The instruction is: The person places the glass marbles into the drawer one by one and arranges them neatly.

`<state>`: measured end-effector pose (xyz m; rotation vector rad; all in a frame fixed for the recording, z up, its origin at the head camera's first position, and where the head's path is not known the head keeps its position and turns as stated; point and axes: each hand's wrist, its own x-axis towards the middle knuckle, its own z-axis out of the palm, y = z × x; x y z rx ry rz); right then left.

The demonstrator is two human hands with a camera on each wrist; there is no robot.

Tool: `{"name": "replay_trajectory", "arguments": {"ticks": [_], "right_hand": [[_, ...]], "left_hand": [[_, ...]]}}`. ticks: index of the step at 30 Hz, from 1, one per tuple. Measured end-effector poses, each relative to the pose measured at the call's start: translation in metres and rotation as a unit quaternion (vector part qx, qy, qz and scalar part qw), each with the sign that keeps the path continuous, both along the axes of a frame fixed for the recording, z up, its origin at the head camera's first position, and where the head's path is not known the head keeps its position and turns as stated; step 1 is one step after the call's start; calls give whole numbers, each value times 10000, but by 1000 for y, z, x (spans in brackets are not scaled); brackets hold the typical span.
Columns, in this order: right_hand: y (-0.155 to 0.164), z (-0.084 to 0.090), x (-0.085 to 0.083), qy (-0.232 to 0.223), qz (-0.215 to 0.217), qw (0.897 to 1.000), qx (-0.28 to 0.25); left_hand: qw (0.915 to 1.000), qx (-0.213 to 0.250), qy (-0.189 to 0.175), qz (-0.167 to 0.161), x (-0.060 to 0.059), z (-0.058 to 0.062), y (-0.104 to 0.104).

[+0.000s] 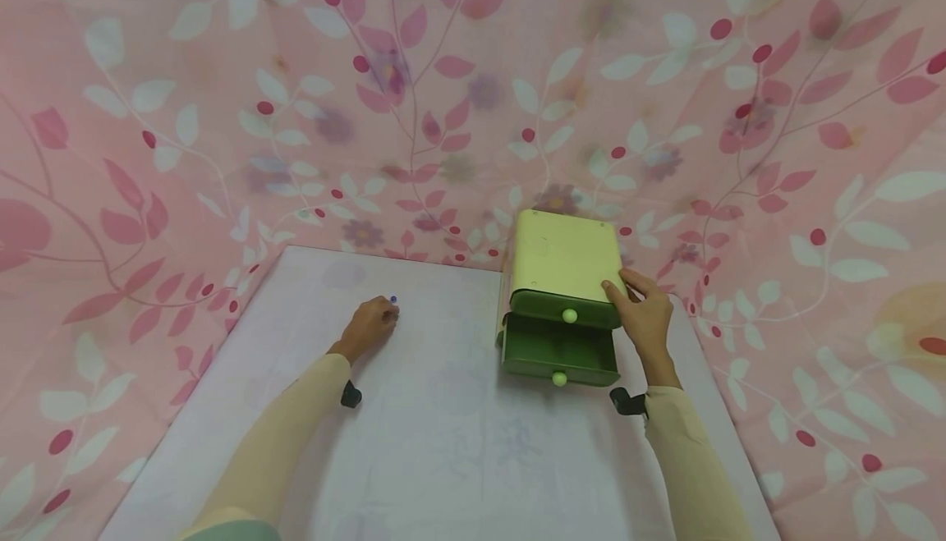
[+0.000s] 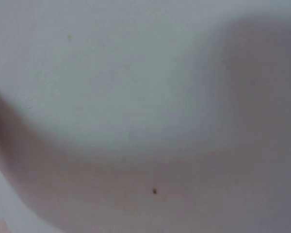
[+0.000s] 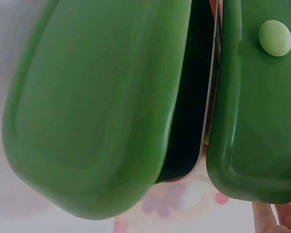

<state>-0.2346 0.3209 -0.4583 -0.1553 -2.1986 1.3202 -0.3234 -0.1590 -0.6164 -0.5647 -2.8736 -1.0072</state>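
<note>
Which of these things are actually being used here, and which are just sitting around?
In use:
- small yellow-topped plastic cabinet, steadied by the right hand
- its lower green drawer, pulled out
- tiny blue object at the left hand fingertips

Just there:
- pale white table
- pink leaf-patterned cloth backdrop

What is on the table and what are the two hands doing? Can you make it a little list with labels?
table: white table, pink leafy cloth behind and beside it
box: small drawer box, pale yellow top, two green drawers
top drawer: shut, round pale knob
bottom drawer: pulled out, inside looks dark in the right wrist view
right hand: rests on the box's right front corner
left hand: on the table left of the box, fingers curled round a tiny blue thing
tiny blue thing: too small to tell
</note>
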Motion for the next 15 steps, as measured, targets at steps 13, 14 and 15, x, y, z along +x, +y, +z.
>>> {"name": "replay_trajectory", "arguments": {"ticks": [13,14,15], "right_hand": [[0,0,0,26,32,10000,36],[-1,0,0,32,27,10000,35],[-1,0,0,33,31,10000,31]], "left_hand": [[9998,44,-64,197,1,0,2],[9998,43,-43,195,2,1,3],[9998,43,-34,198,3,1,3]]}}
